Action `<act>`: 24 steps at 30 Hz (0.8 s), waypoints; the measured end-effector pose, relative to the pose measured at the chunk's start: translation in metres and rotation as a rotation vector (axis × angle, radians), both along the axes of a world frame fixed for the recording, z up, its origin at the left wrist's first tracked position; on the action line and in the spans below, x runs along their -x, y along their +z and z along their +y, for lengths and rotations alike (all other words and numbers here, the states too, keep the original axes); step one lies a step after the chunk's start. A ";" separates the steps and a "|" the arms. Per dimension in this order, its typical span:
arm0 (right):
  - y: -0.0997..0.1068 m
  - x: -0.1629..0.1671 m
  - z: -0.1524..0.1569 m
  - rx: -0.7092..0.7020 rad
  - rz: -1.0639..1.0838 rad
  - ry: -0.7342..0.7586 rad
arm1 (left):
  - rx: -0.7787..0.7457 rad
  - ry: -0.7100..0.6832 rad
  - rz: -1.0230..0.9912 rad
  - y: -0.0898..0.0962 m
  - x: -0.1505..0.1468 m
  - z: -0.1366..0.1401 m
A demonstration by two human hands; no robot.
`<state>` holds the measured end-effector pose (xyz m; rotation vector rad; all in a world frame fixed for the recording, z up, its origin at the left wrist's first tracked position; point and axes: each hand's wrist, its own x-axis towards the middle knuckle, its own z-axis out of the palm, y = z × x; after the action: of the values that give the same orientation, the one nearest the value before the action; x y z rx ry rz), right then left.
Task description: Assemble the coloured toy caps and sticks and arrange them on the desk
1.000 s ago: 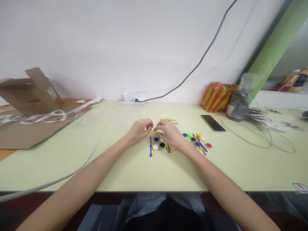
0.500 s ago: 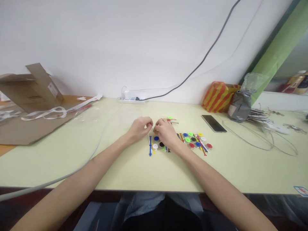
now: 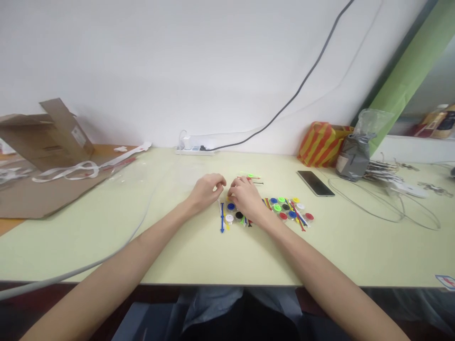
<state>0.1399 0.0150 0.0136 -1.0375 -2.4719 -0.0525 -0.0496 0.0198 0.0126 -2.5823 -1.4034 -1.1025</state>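
Observation:
My left hand point(image 3: 208, 190) is above the table with thumb and forefinger curled close together; whatever they hold, if anything, is too small to make out. Beside it my right hand point(image 3: 247, 195) bends its closed fingers down over small plastic pieces, and its fingertips are partly hidden. Below the hands lie a blue arrow-shaped strip point(image 3: 222, 219), a blue disc point(image 3: 231, 207), a white disc point(image 3: 229, 218) and a black disc point(image 3: 239, 215). To the right is a cluster of coloured discs point(image 3: 277, 208) and thin strips point(image 3: 299, 215). A red strip point(image 3: 253, 178) lies behind the right hand.
A phone point(image 3: 315, 183) and a looped cable point(image 3: 369, 208) are at the right, near a striped bag point(image 3: 323, 144) and a grey bag point(image 3: 353, 156). A power strip point(image 3: 194, 151) stands by the wall. A cardboard box point(image 3: 57, 142) is at the left; a pale cable point(image 3: 117, 250) crosses the table.
The view has shifted slightly. Both hands stay in nearly the same place, with only small finger movement; the pieces on the table look unchanged.

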 end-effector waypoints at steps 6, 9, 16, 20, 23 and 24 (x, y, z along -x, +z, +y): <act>0.007 -0.002 -0.002 -0.065 0.208 -0.046 | 0.102 -0.052 -0.239 0.003 -0.005 -0.007; 0.010 -0.002 -0.006 -0.150 0.297 -0.064 | 0.166 -0.159 -0.409 0.005 -0.014 -0.013; 0.009 0.000 -0.010 -0.215 0.324 -0.059 | 0.595 -0.361 -0.950 0.009 -0.030 -0.017; 0.009 -0.001 -0.011 -0.202 0.363 -0.048 | 0.790 -0.428 -1.152 0.004 -0.023 -0.011; 0.011 -0.003 -0.014 -0.174 0.445 -0.006 | 0.805 -0.447 -1.161 0.004 -0.019 -0.007; 0.011 -0.003 -0.015 -0.157 0.475 0.004 | 0.779 -0.434 -1.161 0.004 -0.018 -0.006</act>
<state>0.1433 0.0001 0.0246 -0.8616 -2.0054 0.0018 -0.0319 0.0135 0.0165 -2.8429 -1.6283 -2.9727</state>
